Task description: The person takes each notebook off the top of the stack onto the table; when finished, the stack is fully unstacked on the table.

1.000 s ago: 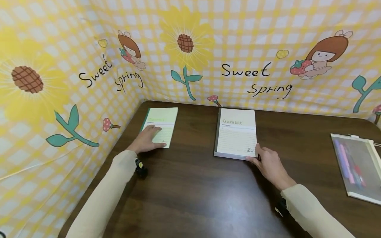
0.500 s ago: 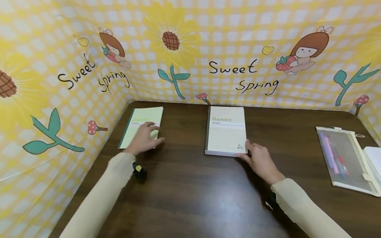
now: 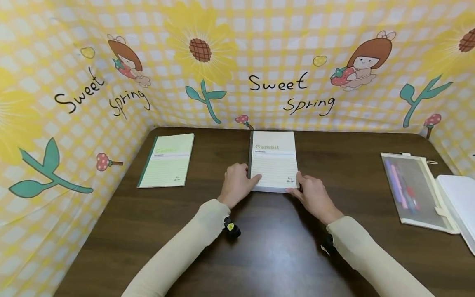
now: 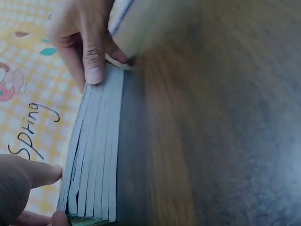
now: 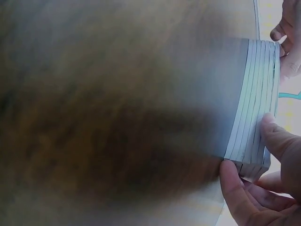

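Stack (image 3: 274,161) of notebooks at twelve o'clock, mid-table (image 3: 259,247), squared against the backdrop. Clamped from both near corners: left hand (image 3: 236,184) at seven o'clock, thumb on the cover, fingers curled to the spine; right hand (image 3: 313,194) at five, thumb over, fingers under. Looks like a grip for lifting or straightening. Green notebook (image 3: 167,160) at ten, pouch (image 3: 412,192) at three.

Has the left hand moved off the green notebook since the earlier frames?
Yes. The left hand has left the green notebook and crossed rightward to the stack of notebooks, gripping its near-left corner.
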`<move>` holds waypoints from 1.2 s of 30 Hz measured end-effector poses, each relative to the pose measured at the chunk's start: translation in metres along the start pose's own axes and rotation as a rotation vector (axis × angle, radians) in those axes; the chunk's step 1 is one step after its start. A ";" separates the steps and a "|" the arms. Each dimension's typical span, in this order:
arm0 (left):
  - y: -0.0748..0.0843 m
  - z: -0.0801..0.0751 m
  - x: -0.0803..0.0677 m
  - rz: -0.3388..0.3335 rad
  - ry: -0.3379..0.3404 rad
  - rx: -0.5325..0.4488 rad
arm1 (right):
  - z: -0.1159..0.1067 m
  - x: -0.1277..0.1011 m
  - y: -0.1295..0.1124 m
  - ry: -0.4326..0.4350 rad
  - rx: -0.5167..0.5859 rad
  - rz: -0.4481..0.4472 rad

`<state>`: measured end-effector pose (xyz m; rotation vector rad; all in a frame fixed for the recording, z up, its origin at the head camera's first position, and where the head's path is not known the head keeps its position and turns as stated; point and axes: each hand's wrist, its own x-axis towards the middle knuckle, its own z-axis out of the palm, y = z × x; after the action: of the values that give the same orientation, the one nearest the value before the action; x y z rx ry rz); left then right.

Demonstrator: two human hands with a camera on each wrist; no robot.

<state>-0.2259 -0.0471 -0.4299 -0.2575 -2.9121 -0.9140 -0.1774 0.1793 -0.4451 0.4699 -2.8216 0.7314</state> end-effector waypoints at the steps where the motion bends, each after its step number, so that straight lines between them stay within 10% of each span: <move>1: 0.000 0.000 0.000 0.008 0.014 0.006 | 0.000 0.001 0.000 0.006 0.000 -0.002; 8: -0.002 -0.004 0.005 -0.055 0.049 -0.153 | -0.001 0.003 0.000 -0.011 -0.002 0.016; 17: -0.009 -0.011 0.014 -0.266 -0.103 -0.383 | 0.000 0.002 -0.002 -0.034 -0.010 0.006; 36: -0.012 -0.023 0.018 -0.298 -0.183 -0.521 | -0.002 0.002 -0.002 -0.025 -0.031 -0.014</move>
<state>-0.2451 -0.0670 -0.4158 0.0760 -2.8590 -1.7807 -0.1781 0.1785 -0.4425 0.4965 -2.8459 0.6826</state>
